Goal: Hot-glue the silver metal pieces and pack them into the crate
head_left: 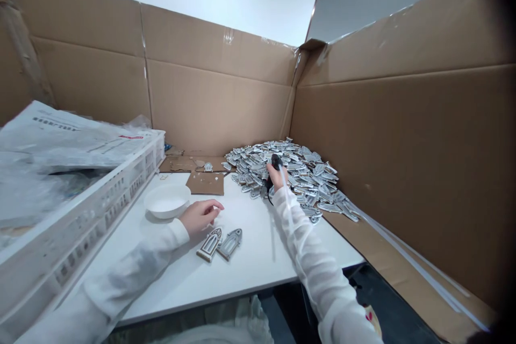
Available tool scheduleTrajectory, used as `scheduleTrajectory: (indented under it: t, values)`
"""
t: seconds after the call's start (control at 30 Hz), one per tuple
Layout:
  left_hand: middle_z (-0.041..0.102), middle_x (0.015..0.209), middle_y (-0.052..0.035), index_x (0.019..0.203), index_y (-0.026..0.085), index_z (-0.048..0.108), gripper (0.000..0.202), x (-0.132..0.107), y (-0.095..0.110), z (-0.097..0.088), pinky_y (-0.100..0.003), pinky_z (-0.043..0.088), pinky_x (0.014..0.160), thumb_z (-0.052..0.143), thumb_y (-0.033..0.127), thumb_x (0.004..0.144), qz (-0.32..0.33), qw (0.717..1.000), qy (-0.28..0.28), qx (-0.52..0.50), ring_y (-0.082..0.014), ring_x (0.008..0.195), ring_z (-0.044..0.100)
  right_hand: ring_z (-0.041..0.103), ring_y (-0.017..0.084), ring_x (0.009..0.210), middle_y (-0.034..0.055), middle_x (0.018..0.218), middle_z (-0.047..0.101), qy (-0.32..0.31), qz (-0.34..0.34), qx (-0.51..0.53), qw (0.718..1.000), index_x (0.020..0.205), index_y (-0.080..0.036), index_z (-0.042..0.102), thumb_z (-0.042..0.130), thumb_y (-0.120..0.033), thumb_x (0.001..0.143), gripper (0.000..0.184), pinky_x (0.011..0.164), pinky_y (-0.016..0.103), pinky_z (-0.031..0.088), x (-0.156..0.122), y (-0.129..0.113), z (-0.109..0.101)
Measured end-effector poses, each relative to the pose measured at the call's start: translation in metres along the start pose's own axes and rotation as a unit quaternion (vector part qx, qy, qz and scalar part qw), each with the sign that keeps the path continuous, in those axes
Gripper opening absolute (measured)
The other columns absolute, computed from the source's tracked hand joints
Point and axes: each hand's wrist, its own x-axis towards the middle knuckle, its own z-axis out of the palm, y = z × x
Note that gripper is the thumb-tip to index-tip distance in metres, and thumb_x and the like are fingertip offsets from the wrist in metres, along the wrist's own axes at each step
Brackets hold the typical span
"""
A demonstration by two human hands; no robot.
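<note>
My right hand (277, 177) is wrapped round a black glue gun (276, 161), at the near edge of a heap of small grey arch-shaped pieces (298, 172). A long translucent stick (291, 220) runs back from the gun over my forearm. My left hand (201, 215) hovers low over the white table (258, 252), fingers loosely bent and apart, with nothing seen in them. Just below it lie two arch-shaped window-frame pieces, one with a brown-and-white patterned face (210, 244) and one plain grey (230, 244), touching or nearly so. The gun's nozzle is hidden.
A white bowl (167, 201) stands left of my left hand, near a flat cardboard piece (205, 183). At the left is a white plastic crate (121, 193) holding plastic bags. Tall cardboard walls (217, 91) enclose the back and right. Long translucent sticks (411, 258) lie along the right.
</note>
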Motion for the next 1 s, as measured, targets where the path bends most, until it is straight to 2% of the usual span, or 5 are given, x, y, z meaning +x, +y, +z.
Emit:
scheduleTrajectory:
  t: [0.2, 0.53, 0.77, 0.87, 1.0]
  values:
    - [0.053, 0.052, 0.0031, 0.087, 0.024, 0.06, 0.035, -0.012, 0.008, 0.002, -0.022, 0.026, 0.051, 0.054, 0.051, 0.066, 0.056, 0.966, -0.073, 0.24, -0.0127, 0.049, 0.046, 0.038, 0.035, 0.101, 0.0177, 0.096, 0.058, 0.067, 0.036, -0.178, 0.981, 0.08, -0.012, 0.065, 0.054, -0.041, 0.064, 0.034, 0.083, 0.044, 0.026, -0.005, 0.008, 0.014]
    - [0.051, 0.055, 0.0041, 0.09, 0.025, 0.057, 0.026, -0.01, 0.002, 0.008, -0.022, 0.024, 0.05, 0.052, 0.041, 0.07, 0.091, 0.956, -0.092, 0.263, -0.0123, 0.053, 0.046, 0.037, 0.034, 0.098, 0.0147, 0.101, 0.056, 0.045, 0.014, -0.313, 0.949, 0.091, -0.013, 0.066, 0.047, -0.043, 0.072, 0.041, 0.08, 0.042, 0.024, -0.006, 0.013, 0.02]
    - [0.056, 0.074, -0.0003, 0.09, 0.022, 0.056, 0.024, -0.007, -0.001, 0.009, -0.023, 0.033, 0.061, 0.052, 0.032, 0.069, 0.118, 0.968, -0.071, 0.21, -0.0146, 0.068, 0.05, 0.038, 0.034, 0.099, 0.0165, 0.102, 0.056, 0.074, 0.024, -0.266, 0.961, 0.088, -0.011, 0.065, 0.046, -0.04, 0.073, 0.038, 0.082, 0.043, 0.026, -0.009, 0.003, 0.015]
    - [0.056, 0.083, -0.0004, 0.097, 0.022, 0.053, 0.026, -0.004, -0.003, 0.007, -0.023, 0.036, 0.062, 0.048, 0.031, 0.074, 0.097, 0.988, -0.016, 0.116, -0.0121, 0.064, 0.049, 0.042, 0.031, 0.096, 0.0161, 0.096, 0.057, 0.074, -0.033, -0.201, 0.976, 0.082, -0.011, 0.063, 0.045, -0.038, 0.073, 0.033, 0.08, 0.039, 0.031, -0.014, -0.011, 0.011]
    - [0.053, 0.082, 0.0011, 0.1, 0.022, 0.051, 0.03, 0.002, -0.004, 0.003, -0.019, 0.034, 0.05, 0.047, 0.039, 0.075, 0.032, 0.994, 0.078, -0.071, -0.0072, 0.051, 0.043, 0.051, 0.02, 0.067, 0.0085, 0.073, 0.059, -0.056, -0.126, 0.009, 0.99, 0.077, -0.014, 0.058, 0.047, -0.043, 0.074, 0.031, 0.063, 0.03, 0.038, -0.04, -0.039, 0.009]
